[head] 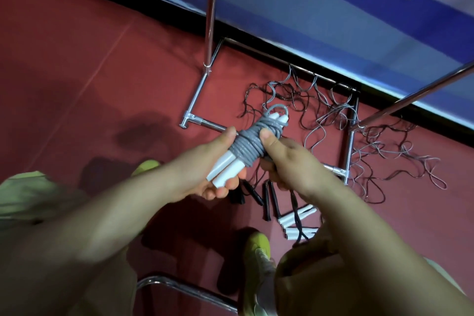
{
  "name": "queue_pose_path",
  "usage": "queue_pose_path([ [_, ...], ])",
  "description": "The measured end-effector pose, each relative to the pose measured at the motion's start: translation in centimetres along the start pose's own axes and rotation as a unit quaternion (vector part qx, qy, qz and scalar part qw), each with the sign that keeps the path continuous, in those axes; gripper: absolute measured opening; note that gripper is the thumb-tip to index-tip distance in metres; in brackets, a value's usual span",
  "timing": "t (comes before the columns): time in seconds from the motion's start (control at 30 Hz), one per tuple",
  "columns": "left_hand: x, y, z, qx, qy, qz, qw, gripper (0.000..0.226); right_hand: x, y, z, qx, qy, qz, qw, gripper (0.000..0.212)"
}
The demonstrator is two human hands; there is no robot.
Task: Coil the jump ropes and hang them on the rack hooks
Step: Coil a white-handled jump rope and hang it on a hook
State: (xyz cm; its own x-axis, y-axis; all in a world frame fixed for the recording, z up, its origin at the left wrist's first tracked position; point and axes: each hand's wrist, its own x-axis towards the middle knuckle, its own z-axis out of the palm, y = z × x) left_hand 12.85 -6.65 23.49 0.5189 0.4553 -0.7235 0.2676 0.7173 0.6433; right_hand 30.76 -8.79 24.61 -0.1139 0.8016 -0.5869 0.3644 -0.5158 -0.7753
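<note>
A grey jump rope [250,146] is wound in tight coils round its own pair of white handles [225,169]. My left hand [210,172] grips the handles from below, thumb on the coils. My right hand [287,156] pinches the coil bundle from the right side with thumb on top. A small grey loop sticks out past the far handle ends. Below, several loose ropes [333,115], grey and black, lie tangled on the red floor inside the rack's base. The metal rack [210,20] stands behind the bundle; no hooks show.
Black handles [266,202] and white handles [297,218] of other ropes lie on the floor near my feet. My yellow-green shoes [257,246] stand below. A chrome bar [179,287] crosses the bottom. A blue wall [333,7] runs behind the rack.
</note>
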Motion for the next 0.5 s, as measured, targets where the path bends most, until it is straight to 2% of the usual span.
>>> queue_pose_path([
  [0.03,-0.1,-0.2,0.2,0.023,0.001,0.022,0.999,0.08,0.1,0.2,0.0,-0.004,-0.001,0.003,1.0,0.055],
  [0.17,0.3,-0.2,0.0,0.188,0.109,0.081,0.973,0.079,-0.1,-0.2,-0.3,-0.096,0.004,0.021,0.995,0.075],
  [0.27,0.2,-0.3,-0.2,0.238,0.13,0.084,0.959,0.08,-0.5,-0.7,0.0,-0.094,0.001,0.059,0.994,0.068],
  [0.33,0.5,-0.3,-0.4,0.249,0.163,0.101,0.949,0.077,-0.5,-0.8,0.1,-0.046,-0.008,0.069,0.997,0.069],
  [0.4,0.8,-0.6,-0.5,0.29,0.199,0.114,0.929,0.072,-0.9,-0.7,0.4,0.01,-0.008,0.085,0.996,0.06],
  [0.5,0.6,-0.4,-0.7,0.311,0.217,0.121,0.917,0.074,-0.5,-0.8,0.3,0.024,0.017,0.053,0.998,0.056],
])
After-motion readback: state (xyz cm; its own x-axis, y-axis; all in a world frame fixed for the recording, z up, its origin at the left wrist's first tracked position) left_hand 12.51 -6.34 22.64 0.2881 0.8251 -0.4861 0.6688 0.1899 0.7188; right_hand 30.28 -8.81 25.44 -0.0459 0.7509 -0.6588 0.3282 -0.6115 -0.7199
